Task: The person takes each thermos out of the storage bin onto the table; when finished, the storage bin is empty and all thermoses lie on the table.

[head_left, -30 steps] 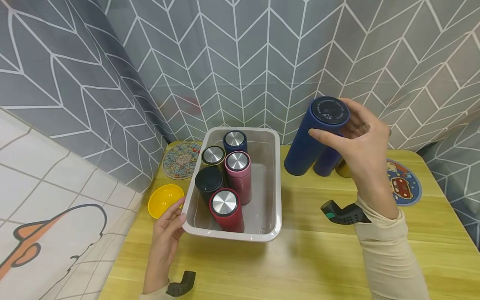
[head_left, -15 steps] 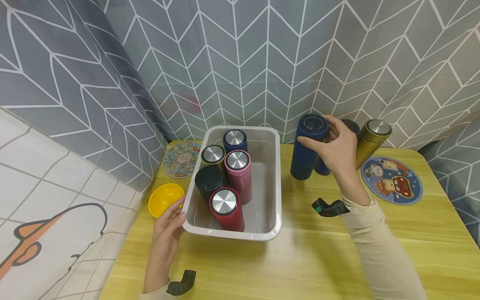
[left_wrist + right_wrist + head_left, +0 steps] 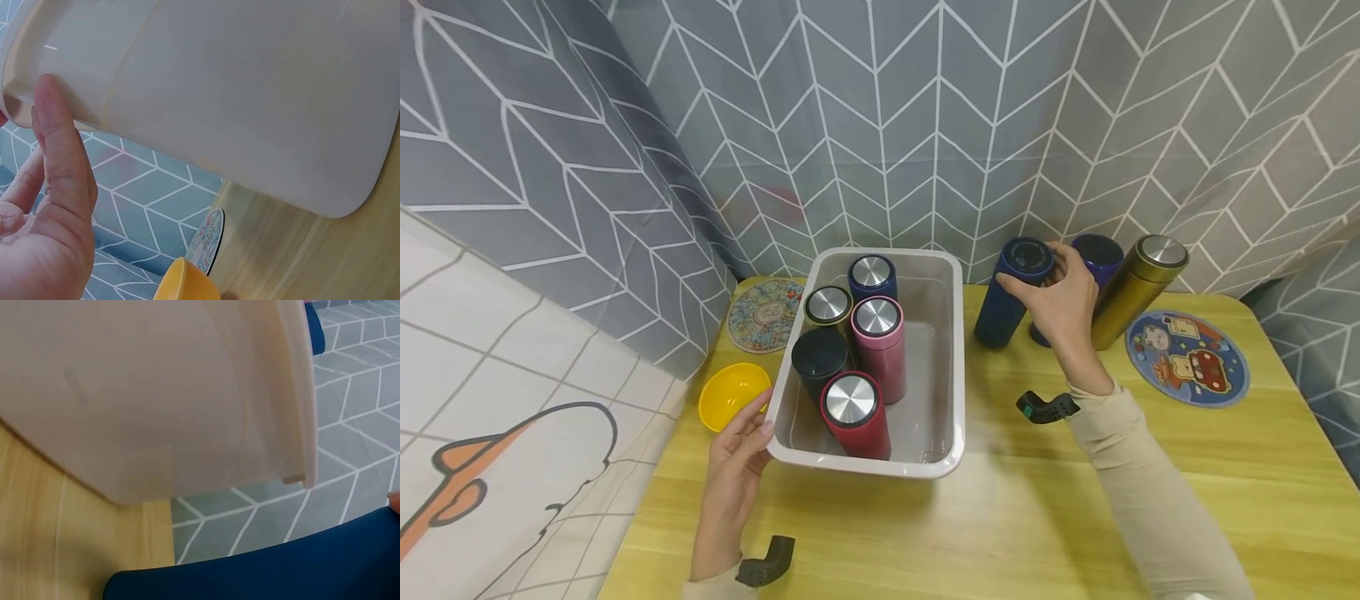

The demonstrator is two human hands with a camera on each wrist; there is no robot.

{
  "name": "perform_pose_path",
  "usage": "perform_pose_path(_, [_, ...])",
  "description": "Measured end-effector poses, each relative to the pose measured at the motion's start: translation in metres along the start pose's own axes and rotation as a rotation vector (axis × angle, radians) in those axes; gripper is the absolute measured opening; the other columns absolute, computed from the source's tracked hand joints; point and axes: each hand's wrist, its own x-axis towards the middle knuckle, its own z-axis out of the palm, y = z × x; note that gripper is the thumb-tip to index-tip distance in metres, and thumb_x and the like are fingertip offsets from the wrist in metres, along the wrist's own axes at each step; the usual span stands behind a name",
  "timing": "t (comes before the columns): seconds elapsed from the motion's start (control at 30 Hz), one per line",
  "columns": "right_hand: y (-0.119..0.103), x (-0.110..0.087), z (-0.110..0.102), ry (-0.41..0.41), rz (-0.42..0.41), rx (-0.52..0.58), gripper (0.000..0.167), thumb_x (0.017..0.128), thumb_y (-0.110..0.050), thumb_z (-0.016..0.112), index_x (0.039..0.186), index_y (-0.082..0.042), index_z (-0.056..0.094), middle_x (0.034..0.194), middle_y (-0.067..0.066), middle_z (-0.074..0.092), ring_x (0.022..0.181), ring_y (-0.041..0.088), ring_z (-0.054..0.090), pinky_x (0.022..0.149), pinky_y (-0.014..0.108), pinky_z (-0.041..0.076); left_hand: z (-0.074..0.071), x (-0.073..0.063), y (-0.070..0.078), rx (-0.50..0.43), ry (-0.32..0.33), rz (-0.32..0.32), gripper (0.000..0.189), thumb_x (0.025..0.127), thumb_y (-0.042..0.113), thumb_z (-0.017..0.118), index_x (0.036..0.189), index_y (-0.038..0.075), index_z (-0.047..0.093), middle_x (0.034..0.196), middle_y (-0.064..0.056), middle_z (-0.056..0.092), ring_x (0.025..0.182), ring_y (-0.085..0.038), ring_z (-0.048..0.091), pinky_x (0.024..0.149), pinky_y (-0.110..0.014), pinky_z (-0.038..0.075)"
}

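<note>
My right hand (image 3: pixel 1060 292) grips the upper end of a dark blue vacuum flask (image 3: pixel 1000 312), its printed base facing up. The flask's lower end meets the table right of the grey tub. The same blue flask (image 3: pixel 269 575) crosses the bottom of the right wrist view. A purple flask (image 3: pixel 1105 267), partly behind the hand, and a gold flask (image 3: pixel 1131 292) stand just to the right. My left hand (image 3: pixel 733 467) touches the front left corner of the tub (image 3: pixel 943 471), straight fingers (image 3: pixel 59 134) against its outer wall under the rim.
Inside the tub stand several flasks, among them a red one (image 3: pixel 865 433), a pink one (image 3: pixel 883 362) and a black one (image 3: pixel 820 367). A yellow bowl (image 3: pixel 730 396) and a round coaster (image 3: pixel 760 317) lie left; a blue round mat (image 3: pixel 1187 358) lies right.
My right hand has lowered the dark blue flask from above the table to its surface, uncovering the gold flask and the mat. My left hand stays at the tub.
</note>
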Motion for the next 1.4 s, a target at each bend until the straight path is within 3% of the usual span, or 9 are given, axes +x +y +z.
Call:
perform_pose_path(0.37, [0.01,0.009,0.003,0.003,0.0,-0.016,0.079,0.073,-0.029,0.088,0.14,-0.006,0.052,0.139,0.016,0.061,0.128,0.032,0.06,0.11,0.045,0.049,-0.001,0.001,0.0,-0.007,-0.018,0.01,0.044,0.1,-0.005,0.045,0.134,0.015,0.065,0.101,0.005,0.068,0.091,-0.006,0.065,0.077,-0.019,0.06])
perform_pose_path(0.7, [0.012,0.017,0.006,0.038,0.011,-0.005,0.076,0.073,-0.03,0.088,0.138,-0.007,0.054,0.136,0.014,0.064,0.124,0.029,0.063,0.107,0.042,0.052,0.001,0.001,0.0,-0.002,-0.018,0.013,0.044,0.1,-0.004,0.045,0.133,0.016,0.065,0.099,0.005,0.067,0.089,-0.006,0.064,0.077,-0.019,0.06])
perform_pose_path(1.0, [0.009,0.017,0.003,-0.017,0.032,-0.047,0.085,0.078,-0.035,0.085,0.147,-0.006,0.044,0.144,0.016,0.057,0.131,0.034,0.058,0.11,0.047,0.048,0.001,0.001,0.001,-0.013,-0.023,0.008,0.045,0.1,-0.004,0.045,0.131,0.019,0.066,0.101,0.006,0.068,0.09,-0.005,0.065,0.077,-0.019,0.06])
perform_pose_path(1.3, [0.008,0.016,0.004,0.013,-0.08,-0.13,0.083,0.08,-0.031,0.084,0.148,-0.005,0.045,0.143,0.02,0.056,0.12,0.039,0.058,0.104,0.05,0.047,0.001,0.0,0.001,-0.008,-0.02,0.006,0.044,0.1,-0.004,0.045,0.131,0.018,0.066,0.099,0.006,0.067,0.089,-0.005,0.064,0.077,-0.019,0.06])
perform_pose_path(1.4, [0.009,0.017,0.003,0.025,-0.11,-0.155,0.08,0.081,-0.028,0.083,0.147,-0.004,0.047,0.146,0.02,0.054,0.128,0.039,0.054,0.11,0.052,0.044,0.001,0.0,0.001,-0.004,-0.018,0.004,0.044,0.1,-0.004,0.045,0.132,0.018,0.066,0.099,0.006,0.067,0.089,-0.005,0.064,0.078,-0.019,0.06])
